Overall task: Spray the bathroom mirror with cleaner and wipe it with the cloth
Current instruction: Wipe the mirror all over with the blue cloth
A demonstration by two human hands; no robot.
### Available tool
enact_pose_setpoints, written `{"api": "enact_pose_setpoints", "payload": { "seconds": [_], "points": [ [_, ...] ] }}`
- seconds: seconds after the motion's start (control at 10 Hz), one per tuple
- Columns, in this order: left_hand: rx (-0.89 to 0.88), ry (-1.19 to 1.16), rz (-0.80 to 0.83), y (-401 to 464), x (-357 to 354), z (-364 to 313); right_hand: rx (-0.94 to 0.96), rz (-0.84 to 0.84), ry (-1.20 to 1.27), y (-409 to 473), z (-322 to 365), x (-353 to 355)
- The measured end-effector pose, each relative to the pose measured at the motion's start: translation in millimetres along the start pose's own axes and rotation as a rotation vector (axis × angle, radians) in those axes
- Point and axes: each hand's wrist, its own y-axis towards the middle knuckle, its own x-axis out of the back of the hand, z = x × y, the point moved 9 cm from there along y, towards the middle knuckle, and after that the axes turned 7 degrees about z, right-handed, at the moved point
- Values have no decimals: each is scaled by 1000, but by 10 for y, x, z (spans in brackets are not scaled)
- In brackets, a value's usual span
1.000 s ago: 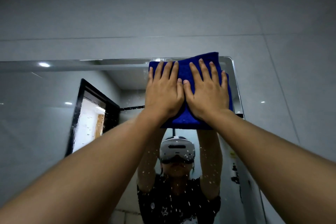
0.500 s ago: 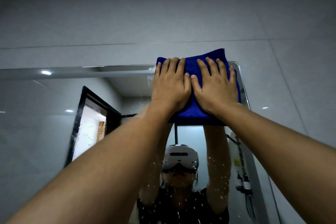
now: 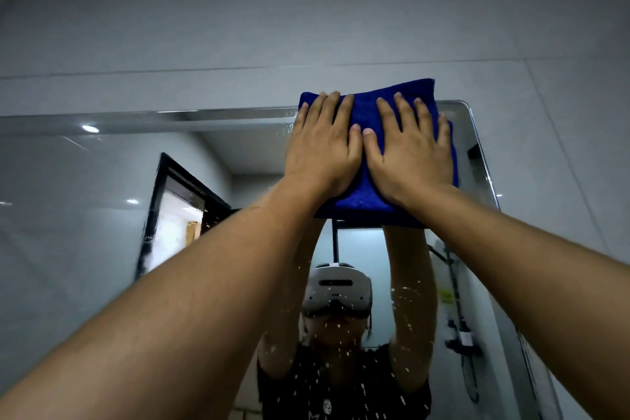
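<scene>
Since a second ago our two hands and the blue cloth point(image 3: 368, 194) have slid a little to the right along the mirror's top edge, closer to its rounded upper right corner, and the view has tipped so more of the reflection shows below. Fingers of our left hand point(image 3: 322, 147) are straight and lightly spread, flat on the cloth, tips near its upper left corner; fingers of our right hand point(image 3: 410, 150) are likewise straight and fanned, flat on the cloth's right half. Neither hand curls round the fabric, both just press it. Thumbs lie side by side in the middle, touching or nearly so. We see the folded blue cloth pinned against the bathroom mirror point(image 3: 85, 215) at its upper right area, with the cloth's top edge lapping over the mirror's top edge onto the grey wall tile point(image 3: 306, 20). Both forearms reach up from the bottom corners of the view. White droplets point(image 3: 402, 297) speckle the glass below the cloth. Reflected in the mirror we see raised arms, a white headset point(image 3: 335, 286), a dark doorway frame point(image 3: 160, 208) to the left and shower fittings point(image 3: 460, 334) to the right.
</scene>
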Motion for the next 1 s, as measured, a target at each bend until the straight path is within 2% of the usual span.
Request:
{"api": "enact_pose_setpoints", "payload": {
  "seconds": [1.0],
  "points": [
    [28,5,31,-642,517,1480,8,-12,7,-252,1639,-334]
  ]
}}
